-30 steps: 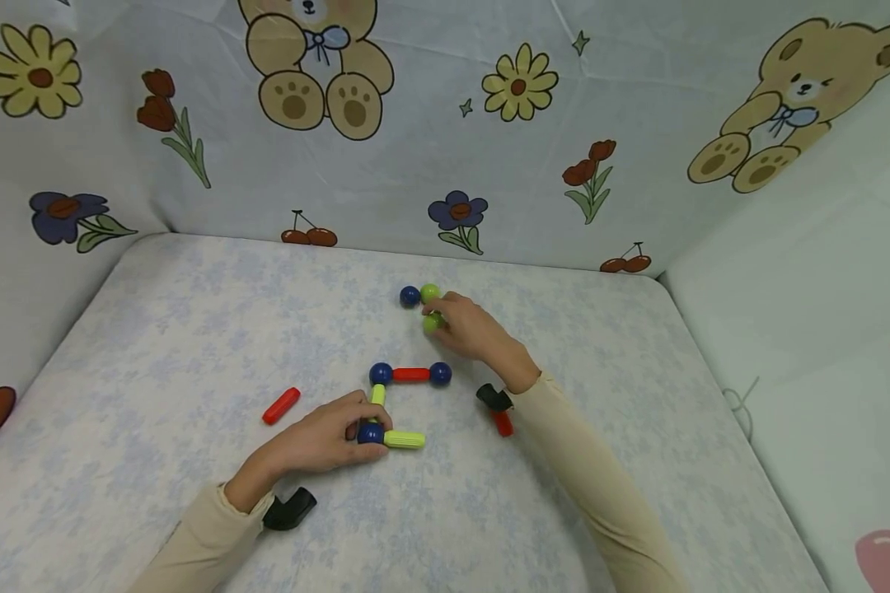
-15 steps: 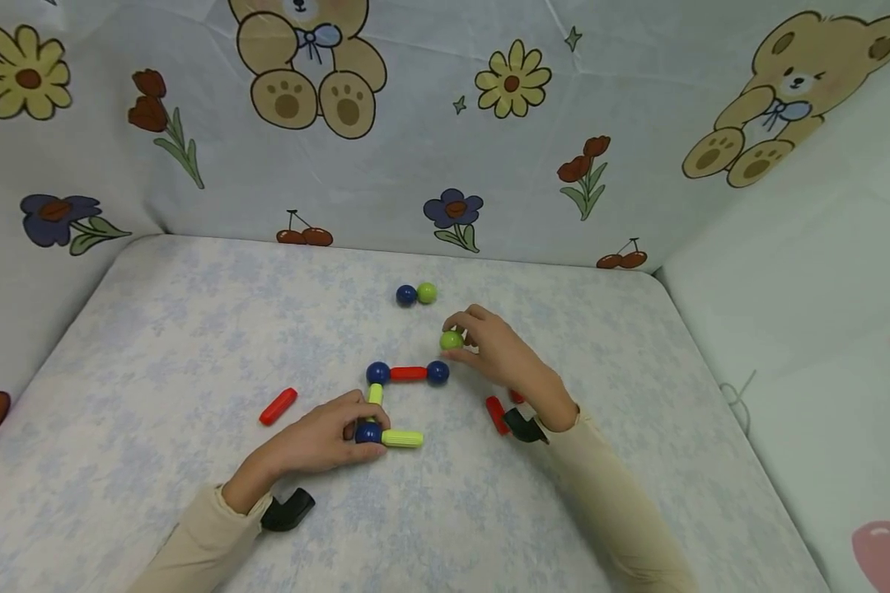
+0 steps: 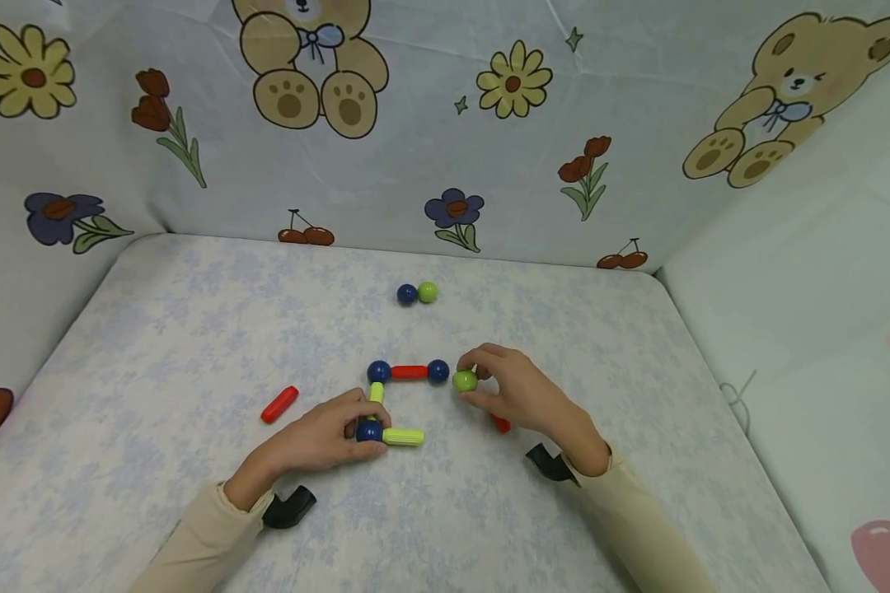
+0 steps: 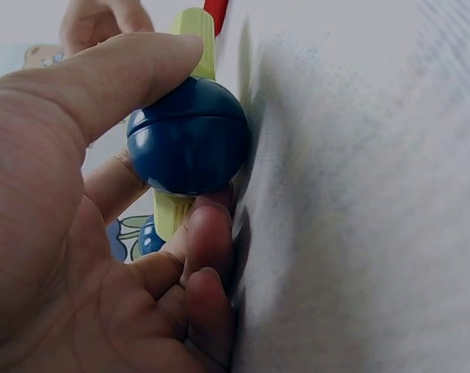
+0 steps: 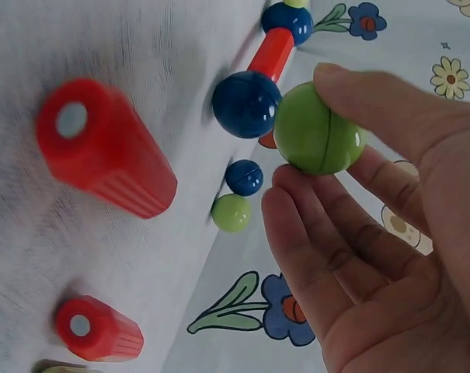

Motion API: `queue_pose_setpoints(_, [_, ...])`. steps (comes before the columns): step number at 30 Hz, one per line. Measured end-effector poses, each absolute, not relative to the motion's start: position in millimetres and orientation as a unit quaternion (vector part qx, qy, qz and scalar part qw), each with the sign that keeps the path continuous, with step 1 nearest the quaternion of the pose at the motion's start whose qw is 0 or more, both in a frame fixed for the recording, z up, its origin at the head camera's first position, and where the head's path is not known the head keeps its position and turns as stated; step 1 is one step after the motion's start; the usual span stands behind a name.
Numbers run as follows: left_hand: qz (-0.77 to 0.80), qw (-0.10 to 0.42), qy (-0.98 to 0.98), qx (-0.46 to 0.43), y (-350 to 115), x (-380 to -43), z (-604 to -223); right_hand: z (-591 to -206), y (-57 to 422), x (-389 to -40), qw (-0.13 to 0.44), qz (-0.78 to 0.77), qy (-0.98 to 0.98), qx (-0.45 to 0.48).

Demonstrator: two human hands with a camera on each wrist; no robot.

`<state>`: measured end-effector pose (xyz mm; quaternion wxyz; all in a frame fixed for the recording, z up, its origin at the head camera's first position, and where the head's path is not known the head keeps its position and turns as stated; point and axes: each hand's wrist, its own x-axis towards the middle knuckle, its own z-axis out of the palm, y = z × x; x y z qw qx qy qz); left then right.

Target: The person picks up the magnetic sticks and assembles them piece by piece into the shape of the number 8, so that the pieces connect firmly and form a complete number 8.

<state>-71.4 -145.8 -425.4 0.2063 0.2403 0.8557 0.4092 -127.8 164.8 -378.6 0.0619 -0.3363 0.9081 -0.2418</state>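
A blue ball (image 3: 369, 431) sits between the thumb and fingers of my left hand (image 3: 319, 438), which grips it at the table. From it one yellow-green rod (image 3: 404, 437) points right and another (image 3: 376, 394) runs away to a second blue ball (image 3: 379, 371). A red rod (image 3: 409, 372) links that ball to a third blue ball (image 3: 437, 371). My right hand (image 3: 519, 389) pinches a green ball (image 3: 464, 380) just right of the third one. In the right wrist view the green ball (image 5: 318, 128) overlaps the edge of that blue ball (image 5: 246, 104).
At the back of the table a loose blue ball (image 3: 407, 294) lies beside a green one (image 3: 427, 291). A red rod (image 3: 278, 404) lies left of my left hand. Two more red rods (image 5: 114, 151) show in the right wrist view, near my right hand. A patterned cloth wall (image 3: 386, 181) rises behind.
My right hand has taken the green ball away from the pair at the back and brought it nearer, beside the red rod's right-hand blue ball. My left hand has kept its grip in place.
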Motion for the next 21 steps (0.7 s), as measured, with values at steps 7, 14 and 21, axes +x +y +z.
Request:
queue_pose_setpoints(7, [0.409,0.208,0.856,0.238,-146,-72,-426,-382,166,-112,0.091,-0.256,0.887,-0.373])
queue_pose_setpoints(14, [0.412,0.206,0.855,0.237,-145,-72,-425,-390,156,-107,0.116,-0.226,0.883,-0.395])
queue_pose_setpoints(21, [0.414,0.205,0.855,0.235,-144,-72,-425,-395,149,-101,0.151,-0.218,0.883,-0.388])
